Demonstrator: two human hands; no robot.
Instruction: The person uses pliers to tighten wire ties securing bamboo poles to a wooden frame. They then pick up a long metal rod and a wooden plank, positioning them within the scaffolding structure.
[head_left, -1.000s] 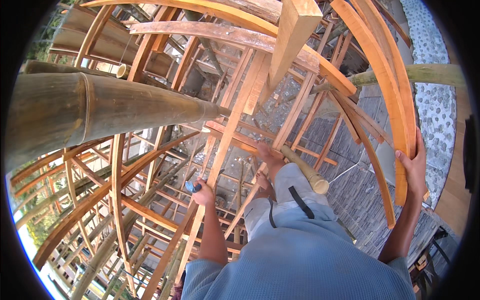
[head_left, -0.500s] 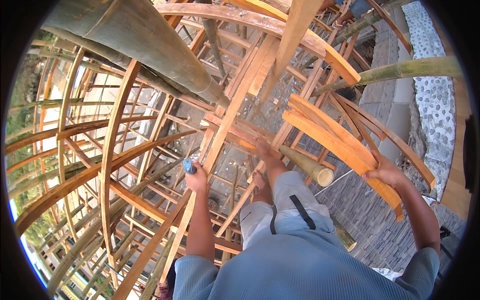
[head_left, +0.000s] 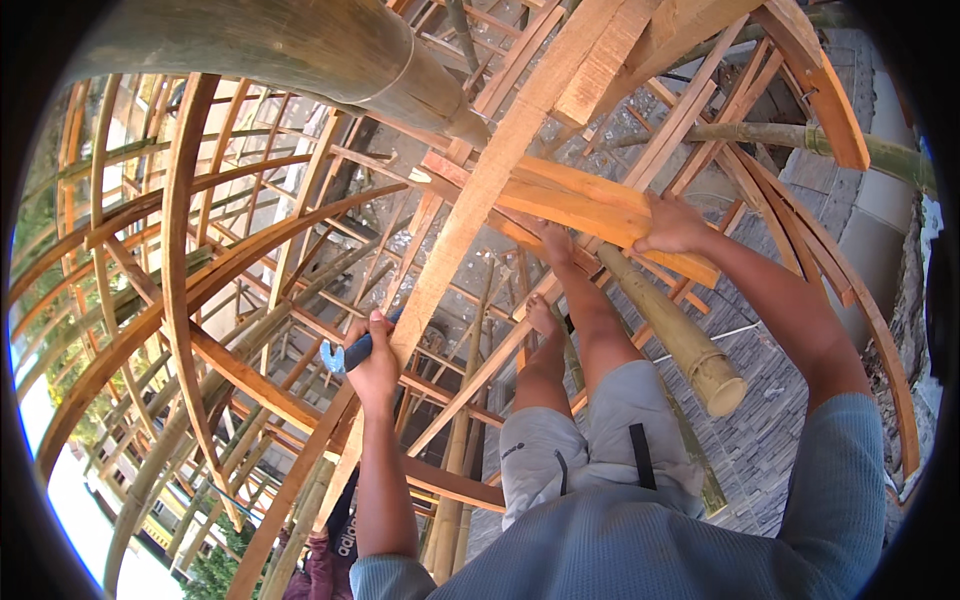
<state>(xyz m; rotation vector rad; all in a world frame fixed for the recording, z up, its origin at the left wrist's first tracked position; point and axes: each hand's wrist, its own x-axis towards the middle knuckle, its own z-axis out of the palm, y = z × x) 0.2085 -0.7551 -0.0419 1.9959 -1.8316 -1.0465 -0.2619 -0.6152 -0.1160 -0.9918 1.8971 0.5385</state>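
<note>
My left hand (head_left: 374,362) is closed around the blue handle of a tool (head_left: 345,355) and rests against a long straight wooden beam (head_left: 470,215) that runs up toward the top of the view. My right hand (head_left: 672,225) lies on a curved wooden rib (head_left: 590,210) to the right of that beam, fingers over its upper edge. My bare feet (head_left: 545,315) stand on wooden slats below, beside a thick bamboo pole end (head_left: 690,345). I wear grey shorts and a blue-grey shirt.
A large bamboo pole (head_left: 330,50) crosses the top left. Curved wooden ribs (head_left: 180,260) form a lattice frame all around and below. A second bamboo pole (head_left: 800,135) lies at the upper right. Stone paving (head_left: 770,400) shows far below on the right.
The view has tilted; the big bamboo pole has shifted upward in it. My right hand moved from the outer rib inward onto a nearer curved rib. My left hand stays on the tool.
</note>
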